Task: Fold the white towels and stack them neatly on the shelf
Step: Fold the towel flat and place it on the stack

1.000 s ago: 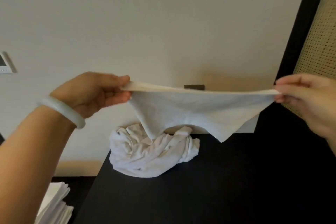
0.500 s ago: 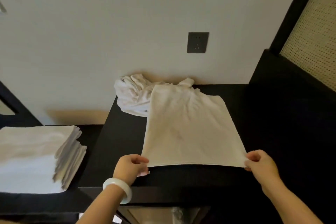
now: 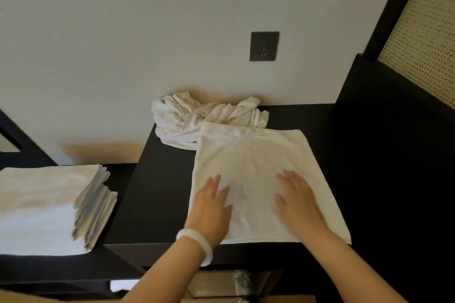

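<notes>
Both hands, left hand (image 3: 209, 206) and right hand (image 3: 299, 202), press flat with straight fingers on the towel (image 3: 256, 155), which stretches lengthwise toward the frame's top beyond them.

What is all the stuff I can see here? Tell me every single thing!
Flat towel: one, white, spread on the table top, far edge over the heap.
Crumpled towels: one heap, white, back of the table top.
Folded towels: one stack, white, on the lower shelf, left.
Table top: one, black, centre.
Lower shelf: one, black, left.
Wall: one, off-white, behind everything.
Wall socket: one, dark grey, above the heap.
Woven panel: one, beige, upper right.
Bracelet: one, white, left wrist.
Left hand: one, flat on the towel.
Right hand: one, flat on the towel.
</notes>
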Demonstrator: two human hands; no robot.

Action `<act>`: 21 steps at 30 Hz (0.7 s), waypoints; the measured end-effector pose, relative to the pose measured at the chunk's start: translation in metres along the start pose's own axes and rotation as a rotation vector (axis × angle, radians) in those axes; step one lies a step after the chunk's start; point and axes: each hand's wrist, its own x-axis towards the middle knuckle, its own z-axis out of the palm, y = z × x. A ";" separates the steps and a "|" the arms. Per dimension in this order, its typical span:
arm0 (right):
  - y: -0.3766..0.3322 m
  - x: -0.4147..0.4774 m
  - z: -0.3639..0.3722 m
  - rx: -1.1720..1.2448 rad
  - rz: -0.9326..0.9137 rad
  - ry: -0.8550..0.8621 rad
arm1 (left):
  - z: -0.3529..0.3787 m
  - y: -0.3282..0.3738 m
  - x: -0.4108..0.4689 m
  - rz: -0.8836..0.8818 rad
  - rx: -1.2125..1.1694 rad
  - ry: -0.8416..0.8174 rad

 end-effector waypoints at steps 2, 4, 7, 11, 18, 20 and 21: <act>-0.008 0.011 0.024 -0.124 -0.031 -0.106 | 0.019 0.006 0.014 0.023 0.080 -0.120; 0.000 0.005 0.042 -0.221 0.004 -0.157 | 0.035 -0.004 0.012 0.020 0.113 -0.136; 0.016 -0.019 0.042 -0.241 0.082 -0.174 | 0.042 -0.019 -0.010 0.010 0.153 -0.188; 0.010 -0.042 0.004 -0.298 0.110 -0.312 | 0.037 -0.022 -0.031 0.051 0.118 -0.202; -0.034 0.047 0.023 -0.183 -0.154 -0.165 | 0.028 0.009 0.055 0.079 0.067 -0.051; -0.020 0.069 0.047 -0.222 -0.204 -0.208 | 0.039 0.003 0.072 0.033 0.079 -0.114; -0.008 0.072 0.054 -0.246 -0.186 -0.213 | 0.042 -0.003 0.075 0.012 0.118 -0.141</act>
